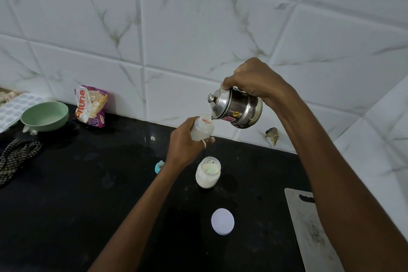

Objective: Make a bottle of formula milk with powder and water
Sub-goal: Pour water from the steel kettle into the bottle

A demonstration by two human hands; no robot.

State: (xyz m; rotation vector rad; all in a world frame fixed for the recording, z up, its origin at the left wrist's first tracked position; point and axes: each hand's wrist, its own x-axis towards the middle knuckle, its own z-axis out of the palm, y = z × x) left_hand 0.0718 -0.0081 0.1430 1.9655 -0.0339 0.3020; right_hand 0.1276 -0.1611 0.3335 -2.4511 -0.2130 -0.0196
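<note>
Your left hand (pixel 185 139) had its fingers wrapped round the baby bottle (pixel 202 127), holding it raised above the black counter (pixel 88 205) with its open mouth turned toward the right. Your right hand (pixel 254 79) gripped the steel kettle (pixel 236 107) from above, tipped so that its spout met the bottle's mouth. Below the bottle, an open jar of white powder (pixel 208 172) stood on the counter, its white lid (pixel 222 221) lying apart, nearer you. A blue teat piece (pixel 159 166) lay just beside your left wrist. A green bowl (pixel 45 116) and a printed packet (pixel 91 106) sat far left by the wall.
</note>
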